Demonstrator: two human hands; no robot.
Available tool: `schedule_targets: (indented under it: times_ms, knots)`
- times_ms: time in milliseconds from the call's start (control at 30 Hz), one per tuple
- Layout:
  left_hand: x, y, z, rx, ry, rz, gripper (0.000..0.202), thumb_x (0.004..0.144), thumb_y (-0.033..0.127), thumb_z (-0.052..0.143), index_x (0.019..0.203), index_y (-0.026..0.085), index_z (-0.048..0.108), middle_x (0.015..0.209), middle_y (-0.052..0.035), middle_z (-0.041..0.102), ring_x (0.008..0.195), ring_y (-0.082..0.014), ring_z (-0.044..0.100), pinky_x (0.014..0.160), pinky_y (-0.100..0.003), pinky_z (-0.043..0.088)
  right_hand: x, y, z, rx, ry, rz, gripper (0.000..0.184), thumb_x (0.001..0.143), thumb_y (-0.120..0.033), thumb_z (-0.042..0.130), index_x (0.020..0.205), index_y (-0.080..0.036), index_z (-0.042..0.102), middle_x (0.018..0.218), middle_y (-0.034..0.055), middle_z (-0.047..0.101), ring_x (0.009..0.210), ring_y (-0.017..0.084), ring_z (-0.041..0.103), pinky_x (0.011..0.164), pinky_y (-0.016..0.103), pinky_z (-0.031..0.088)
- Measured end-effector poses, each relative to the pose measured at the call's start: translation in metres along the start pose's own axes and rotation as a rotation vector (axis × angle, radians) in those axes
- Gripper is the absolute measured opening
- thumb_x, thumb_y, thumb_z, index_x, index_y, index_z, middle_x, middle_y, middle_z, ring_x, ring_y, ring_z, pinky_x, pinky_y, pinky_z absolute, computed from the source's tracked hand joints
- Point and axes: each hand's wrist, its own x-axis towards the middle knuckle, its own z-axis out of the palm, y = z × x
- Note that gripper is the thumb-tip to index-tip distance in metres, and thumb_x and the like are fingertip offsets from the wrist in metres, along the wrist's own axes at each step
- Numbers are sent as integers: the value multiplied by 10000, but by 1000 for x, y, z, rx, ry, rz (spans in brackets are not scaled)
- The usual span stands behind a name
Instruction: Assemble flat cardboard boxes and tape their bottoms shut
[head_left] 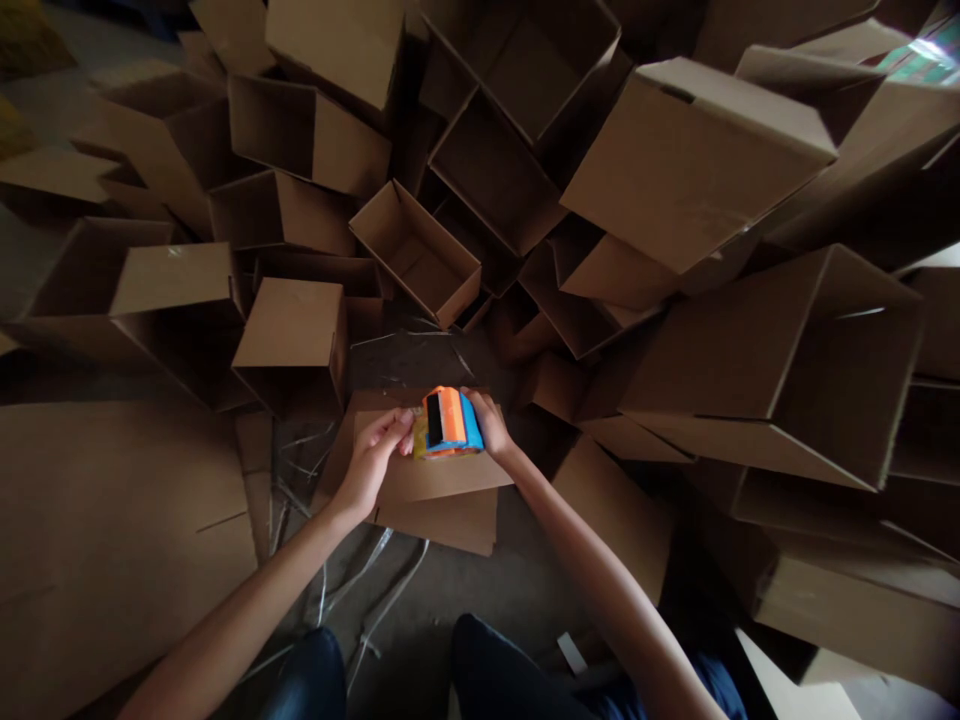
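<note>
My right hand (491,425) grips an orange and blue tape dispenser (448,422) from its right side. My left hand (375,458) is at the dispenser's left end, fingers pinched on the yellowish tape tip there. Both hands hover just above a flattened cardboard box (435,485) lying on the floor in front of my knees.
Several open, assembled cardboard boxes (416,250) are piled all around, high on the right (787,360) and at the back. A large flat cardboard sheet (112,540) lies at the left. Loose plastic strapping strips (375,590) are scattered on the dark floor.
</note>
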Motion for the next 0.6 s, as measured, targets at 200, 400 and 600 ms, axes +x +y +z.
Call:
schedule_targets:
  times_ms: [200,400,600]
  knots:
    - [1,-1,-7,42,34,23,473,854,521,607,566,203,409,571,44,384,591,-120,350,613,-263,307,-1,-5,4,113,-10,57,462,758,-648,481,576,-237,371,545,-37,351,553,131,352,529,268,315]
    - [4,0,-15,135,67,41,481,838,521,625,553,200,407,560,47,379,576,-116,343,583,-259,294,-6,-13,5,85,-35,91,552,790,-732,445,570,-237,338,534,-43,318,527,120,314,521,270,270]
    - [9,7,-33,245,83,69,521,786,592,643,521,195,434,527,46,398,546,-109,332,534,-245,270,-13,-18,5,-85,-78,-121,599,870,-733,328,600,-210,442,569,-33,394,574,130,380,568,269,271]
